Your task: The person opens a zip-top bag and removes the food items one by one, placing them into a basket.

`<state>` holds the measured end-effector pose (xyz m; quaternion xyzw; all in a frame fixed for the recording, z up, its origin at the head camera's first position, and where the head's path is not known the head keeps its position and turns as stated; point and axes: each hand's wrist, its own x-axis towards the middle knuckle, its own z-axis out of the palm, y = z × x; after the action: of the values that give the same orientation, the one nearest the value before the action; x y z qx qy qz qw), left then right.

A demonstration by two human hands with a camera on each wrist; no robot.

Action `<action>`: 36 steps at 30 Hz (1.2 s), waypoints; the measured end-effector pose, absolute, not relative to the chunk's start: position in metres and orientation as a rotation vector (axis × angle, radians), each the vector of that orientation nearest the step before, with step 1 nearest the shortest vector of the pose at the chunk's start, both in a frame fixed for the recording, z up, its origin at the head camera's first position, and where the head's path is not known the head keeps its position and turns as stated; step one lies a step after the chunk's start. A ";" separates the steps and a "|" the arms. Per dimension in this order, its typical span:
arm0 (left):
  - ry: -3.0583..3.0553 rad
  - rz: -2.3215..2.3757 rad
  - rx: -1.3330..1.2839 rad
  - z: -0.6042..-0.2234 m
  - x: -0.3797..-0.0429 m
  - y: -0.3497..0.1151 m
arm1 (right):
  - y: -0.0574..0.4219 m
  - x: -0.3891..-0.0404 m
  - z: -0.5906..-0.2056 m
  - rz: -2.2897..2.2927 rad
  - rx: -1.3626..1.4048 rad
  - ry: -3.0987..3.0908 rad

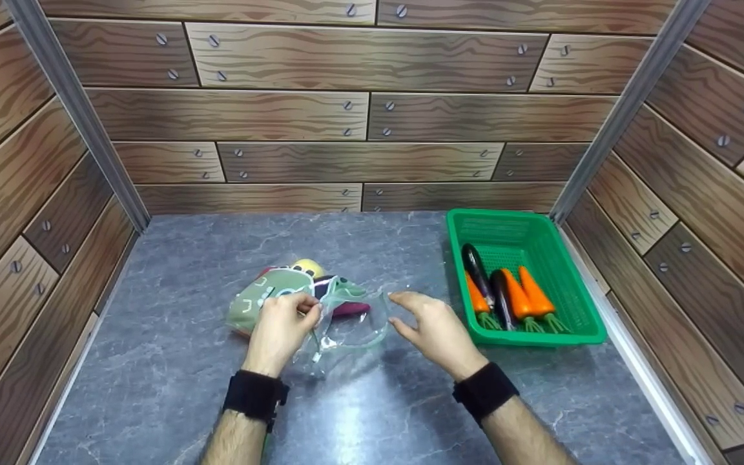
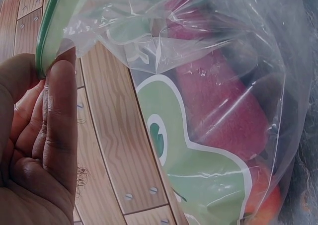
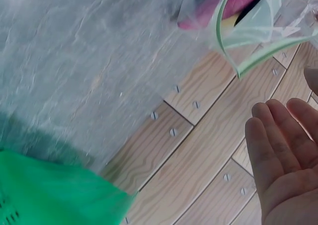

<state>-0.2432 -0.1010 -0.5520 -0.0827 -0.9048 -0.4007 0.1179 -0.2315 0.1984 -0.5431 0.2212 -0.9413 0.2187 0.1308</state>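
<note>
A clear plastic zip bag (image 1: pixel 278 284) with a green cartoon print lies on its side on the table. My left hand (image 1: pixel 279 329) pinches its rim between thumb and fingers; in the left wrist view the green zip strip (image 2: pixel 41 41) runs into that pinch. The bag's mouth gapes toward my right. Through the plastic shows a long magenta thing (image 2: pixel 218 101), with a red-orange one (image 2: pixel 263 195) below it. A yellow thing (image 1: pixel 308 267) shows at the bag's far side. My right hand (image 1: pixel 440 332) holds nothing, its fingers extended just right of the bag's mouth.
To the right stands a green plastic basket (image 1: pixel 533 341). Inside it lie two eggplants (image 1: pixel 473 261) and several carrots (image 1: pixel 535 290) with green tops. Wood-patterned walls (image 1: pixel 365 116) close in the grey marbled table (image 1: pixel 172 387) at the back and both sides.
</note>
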 end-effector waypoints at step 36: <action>-2.638 -1.176 -0.244 -0.556 -0.244 -0.104 | 0.138 -0.261 -0.594 0.562 0.789 -2.857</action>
<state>-0.2437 -0.1037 -0.5559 -0.0837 -0.9034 -0.4027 0.1214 -0.2605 0.1379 -0.5943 0.2611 -0.9452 0.1860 0.0624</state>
